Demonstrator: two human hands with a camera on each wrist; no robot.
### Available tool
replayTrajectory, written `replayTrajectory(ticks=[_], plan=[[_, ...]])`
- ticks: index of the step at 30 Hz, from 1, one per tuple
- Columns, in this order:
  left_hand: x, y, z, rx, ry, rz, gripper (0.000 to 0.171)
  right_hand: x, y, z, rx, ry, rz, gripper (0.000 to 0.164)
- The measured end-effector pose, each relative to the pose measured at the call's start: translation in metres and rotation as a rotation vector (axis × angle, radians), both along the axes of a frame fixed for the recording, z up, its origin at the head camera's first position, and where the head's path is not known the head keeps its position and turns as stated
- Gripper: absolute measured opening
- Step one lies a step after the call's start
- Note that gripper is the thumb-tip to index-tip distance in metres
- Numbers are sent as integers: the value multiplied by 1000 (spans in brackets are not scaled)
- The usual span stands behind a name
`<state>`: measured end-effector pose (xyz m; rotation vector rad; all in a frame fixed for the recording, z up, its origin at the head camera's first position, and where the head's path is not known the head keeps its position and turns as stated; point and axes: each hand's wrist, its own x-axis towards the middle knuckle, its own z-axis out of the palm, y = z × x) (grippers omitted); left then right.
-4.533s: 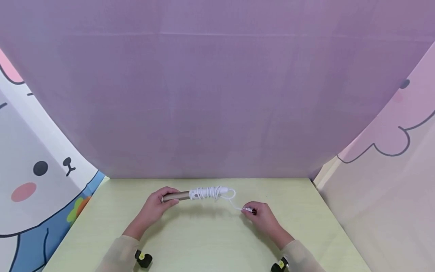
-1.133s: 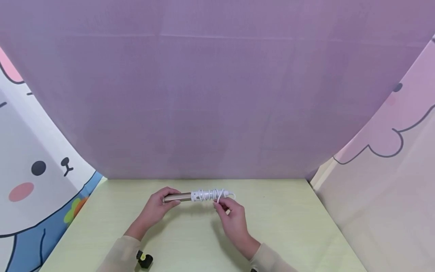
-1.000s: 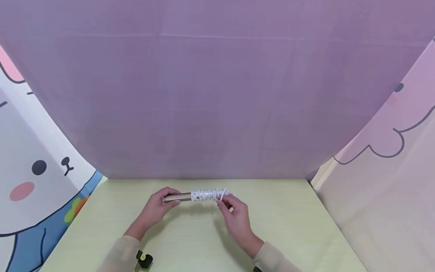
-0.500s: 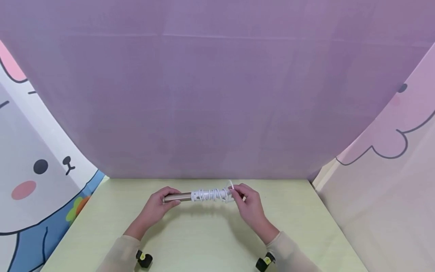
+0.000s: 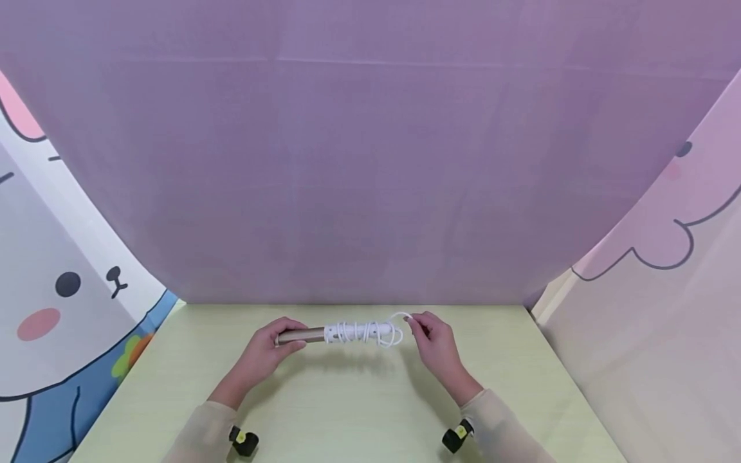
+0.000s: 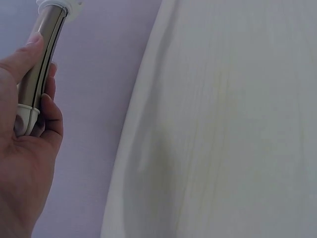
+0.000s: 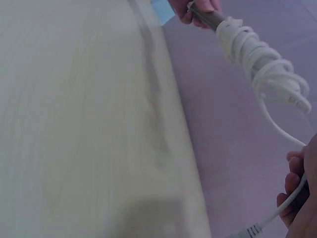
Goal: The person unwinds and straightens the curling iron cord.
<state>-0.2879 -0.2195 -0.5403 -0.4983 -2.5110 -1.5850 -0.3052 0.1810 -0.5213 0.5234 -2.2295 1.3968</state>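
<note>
A slim hair straightener (image 5: pixel 311 335) with a gold-brown barrel and white handle is held level above the table. My left hand (image 5: pixel 263 352) grips the barrel near its tip, thumb along one side in the left wrist view. A white cord (image 7: pixel 247 47) is wound in several loose turns round the handle, with a loop hanging at the handle's end. My right hand (image 5: pixel 437 347), just right of that end, pinches a free stretch of the cord. In the right wrist view, a ribbed white sleeve (image 7: pixel 253 230) on the cord shows below the right hand, whose curled fingers partly cover something dark.
A pale wooden table (image 5: pixel 347 411) lies under both hands. Behind it hangs a purple cloth (image 5: pixel 370 161), with cartoon-printed cloths (image 5: pixel 98 321) at the left and right sides.
My right hand has passed the cord round the handle's end, then moved right and away, drawing out a stretch of cord. The left hand keeps its grip almost in place.
</note>
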Motion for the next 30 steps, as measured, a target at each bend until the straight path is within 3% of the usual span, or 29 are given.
replayTrajectory(ticks=[8, 11, 19, 30], plan=[[1, -3, 5, 23, 15, 30, 25, 3, 1, -17, 107, -143, 37, 10], [1, -5, 6, 20, 27, 38, 26, 8, 1, -21, 162, -151, 77, 10], [-2, -11, 1, 13, 56, 50, 26, 24, 1, -20, 193, -40, 181, 12], [-3, -17, -4, 23, 53, 70, 25, 43, -6, 0, 175, 87, 281, 14]])
